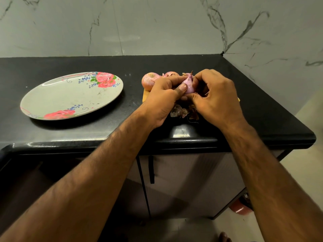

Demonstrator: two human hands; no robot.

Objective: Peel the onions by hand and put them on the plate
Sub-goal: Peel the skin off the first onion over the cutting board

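A small pale purple onion [189,84] is held between both hands above a wooden board [145,95]. My left hand [162,100] grips it from the left, thumb pressed on its side. My right hand [215,96] pinches its skin near the pointed top. Two unpeeled onions lie behind: one [148,80] at the left, another [172,74] mostly hidden by my fingers. The white plate [70,96] with red roses lies on the counter at the left, holding nothing.
Dry onion skins [183,111] lie heaped under my hands near the black counter's front edge [87,145]. A marble wall rises behind and at the right. Cabinet doors with a dark handle [151,169] stand below the counter.
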